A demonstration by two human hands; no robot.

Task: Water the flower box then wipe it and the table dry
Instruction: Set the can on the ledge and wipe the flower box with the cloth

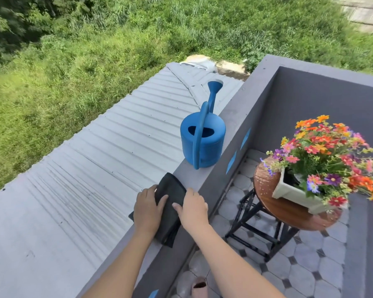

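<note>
Hands: two, both bare, both on the cloth.
Left hand (pixel 148 209): lies palm down on the near left part of the cloth, fingers fairly straight and pressing flat, not clenched.
Right hand (pixel 194 209): thumb rests on the cloth, fingers bent over its right edge with the tips hidden; cannot tell whether it grasps or only touches.
Cloth (pixel 170 194): one, dark, soft, folded into a long rectangle, lying lengthwise on the parapet ledge.
Parapet ledge (pixel 190 175): one, flat grey painted masonry, smooth.
Watering can (pixel 202 143): one, blue plastic, round drum body, arched strap handle, long spout ending in a flared rose; stands upright on the ledge beyond the cloth, apart from it.
Flower box (pixel 289 190): one, pale rectangular plastic trough with a stepped rim, standing on the table to the right, well apart from both hands.
Flowers (pixel 323 147): many small daisy-like blooms, orange, red, pink, purple and yellow.
Table (pixel 265 179): one, round, glossy brown wood, the top beaded with droplets; black frame legs (pixel 246 216).
Blue diamonds (pixel 232 162): three visible on the inner wall.
Roof (pixel 95 168): one, pale corrugated metal sheet, ribbed, beyond the ledge.
Floor tiles (pixel 306 272): grey octagons with small dark squares between.
Shoe (pixel 199 287): one, pinkish, at the bottom edge.
</note>
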